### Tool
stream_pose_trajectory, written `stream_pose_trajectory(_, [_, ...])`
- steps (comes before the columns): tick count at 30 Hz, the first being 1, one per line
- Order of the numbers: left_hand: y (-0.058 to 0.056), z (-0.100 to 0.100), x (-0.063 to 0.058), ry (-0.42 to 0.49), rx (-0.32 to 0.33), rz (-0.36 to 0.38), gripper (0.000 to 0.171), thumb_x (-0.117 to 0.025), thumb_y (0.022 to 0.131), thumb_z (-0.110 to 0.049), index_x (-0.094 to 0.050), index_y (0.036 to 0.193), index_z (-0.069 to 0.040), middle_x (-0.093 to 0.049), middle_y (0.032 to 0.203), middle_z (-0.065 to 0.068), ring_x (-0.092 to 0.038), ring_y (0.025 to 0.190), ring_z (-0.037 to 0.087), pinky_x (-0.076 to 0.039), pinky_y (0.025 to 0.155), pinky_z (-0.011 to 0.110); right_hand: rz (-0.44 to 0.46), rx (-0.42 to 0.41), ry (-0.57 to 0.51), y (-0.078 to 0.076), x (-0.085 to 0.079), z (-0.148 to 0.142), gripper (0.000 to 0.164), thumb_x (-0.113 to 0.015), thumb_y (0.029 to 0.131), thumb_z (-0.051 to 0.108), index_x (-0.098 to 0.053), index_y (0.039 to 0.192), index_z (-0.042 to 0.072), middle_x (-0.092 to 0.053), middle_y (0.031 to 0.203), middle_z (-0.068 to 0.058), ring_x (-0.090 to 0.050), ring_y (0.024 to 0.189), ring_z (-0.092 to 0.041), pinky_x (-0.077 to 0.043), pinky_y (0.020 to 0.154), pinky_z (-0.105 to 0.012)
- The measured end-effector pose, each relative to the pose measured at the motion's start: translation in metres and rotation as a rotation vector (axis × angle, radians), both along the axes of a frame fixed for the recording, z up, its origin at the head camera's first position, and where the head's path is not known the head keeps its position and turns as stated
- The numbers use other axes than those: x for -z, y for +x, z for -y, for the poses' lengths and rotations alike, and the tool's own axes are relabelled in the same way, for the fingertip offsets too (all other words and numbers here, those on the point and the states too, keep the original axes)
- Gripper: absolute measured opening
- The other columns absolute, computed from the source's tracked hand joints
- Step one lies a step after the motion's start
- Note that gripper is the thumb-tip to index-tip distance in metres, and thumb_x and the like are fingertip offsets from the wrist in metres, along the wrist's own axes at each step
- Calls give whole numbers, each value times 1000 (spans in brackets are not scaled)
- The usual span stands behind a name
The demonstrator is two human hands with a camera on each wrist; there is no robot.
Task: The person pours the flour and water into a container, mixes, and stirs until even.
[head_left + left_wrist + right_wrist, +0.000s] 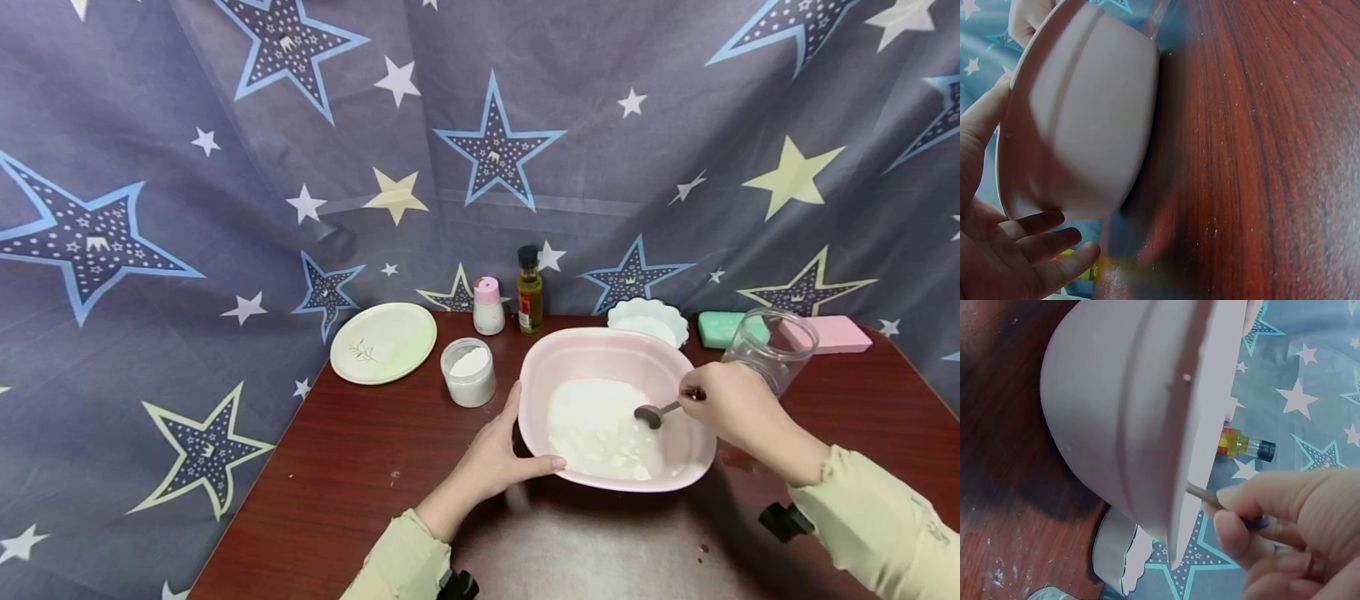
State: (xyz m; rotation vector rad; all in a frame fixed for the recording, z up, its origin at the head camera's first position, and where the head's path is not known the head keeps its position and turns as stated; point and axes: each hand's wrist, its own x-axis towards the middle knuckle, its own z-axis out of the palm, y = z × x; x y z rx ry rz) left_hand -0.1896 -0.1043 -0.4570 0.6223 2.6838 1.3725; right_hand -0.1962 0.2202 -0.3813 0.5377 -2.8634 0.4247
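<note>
A pale pink basin (630, 485) stands on the table, holding milky white liquid (600, 404) with white lumps toward the near side. My left hand (483, 458) holds the basin's left end, thumb on the near rim and fingers along the outer side; in the left wrist view the fingers (1041, 247) touch its wall. Between thumb and fingers, my right hand (731, 404) pinches the handle of a dark metal spoon (649, 417). The spoon's bowl is inside the basin, above or at the liquid; exact contact is unclear. In the right wrist view only the spoon's handle (1204, 495) shows.
Left of the basin are a jar of white powder (470, 383) and a plate (375, 346). Behind stand a pink-capped shaker (488, 312), an oil bottle (530, 296) and a scalloped white dish (626, 310). A clear glass jar (780, 354), green block (716, 329) and pink block (840, 335) are right.
</note>
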Motion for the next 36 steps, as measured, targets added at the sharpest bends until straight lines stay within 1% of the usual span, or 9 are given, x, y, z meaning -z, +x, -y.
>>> stream_pose_trajectory(3, [0,0,0,0,-1,-1,117,-83,71,-50,-14,158,-15,-30,156,8,-41,134,24,-34,108,46,54,-15,-21,1,-1,-3,18,-69,77,5,-67,66,19,-54,59,13,-45,56,-10,-38,54,-30])
stream_pose_trajectory(7, [0,0,1,0,-2,-1,118,-83,71,-50,-13,158,-14,-30,156,8,-41,134,23,-34,108,46,127,-38,-65,2,0,-4,13,-73,79,8,-72,70,18,-59,61,15,-46,57,-7,-40,54,-28])
stream_pose_trajectory(11, [0,0,0,1,-4,6,118,-83,70,-51,-13,158,-14,-30,156,9,-41,134,23,-34,108,46,141,-90,-96,3,3,-1,10,-77,78,11,-74,73,19,-62,64,17,-49,58,-3,-42,55,-26])
stream_pose_trajectory(17, [-1,0,1,-1,-2,2,118,-84,70,-50,-13,158,-13,-30,156,9,-41,134,23,-34,108,45,164,-183,-158,4,8,8,11,-77,80,10,-75,73,19,-63,65,19,-49,58,2,-44,54,-23])
stream_pose_trajectory(23, [0,0,0,-4,-6,1,118,-84,70,-50,-13,158,-12,-31,156,11,-41,134,24,-34,108,45,141,-251,-193,4,15,20,13,-76,79,8,-74,72,18,-62,65,20,-45,58,3,-41,54,-22])
stream_pose_trajectory(26, [1,0,0,-5,-8,3,119,-83,70,-51,-13,158,-12,-31,156,11,-41,134,24,-34,108,46,138,-283,-220,4,19,29,12,-76,79,7,-75,73,16,-64,67,18,-47,60,3,-43,55,-22])
stream_pose_trajectory(28, [1,0,0,-6,-8,5,119,-83,70,-52,-13,158,-12,-30,156,10,-40,135,24,-34,108,46,118,-291,-227,4,22,35,12,-76,80,6,-75,72,16,-65,68,17,-48,61,3,-44,56,-23])
stream_pose_trajectory(32, [1,0,-1,-5,-7,8,118,-82,71,-53,-13,158,-13,-29,157,9,-40,135,25,-34,108,46,61,-277,-237,2,28,45,13,-76,81,6,-74,72,16,-64,68,17,-48,61,2,-44,57,-23])
stream_pose_trajectory(36, [2,0,-2,2,-4,10,118,-82,71,-51,-13,158,-12,-29,157,9,-39,136,24,-34,108,47,30,-229,-257,-2,32,52,10,-75,80,4,-74,74,12,-66,68,13,-51,62,1,-45,56,-24])
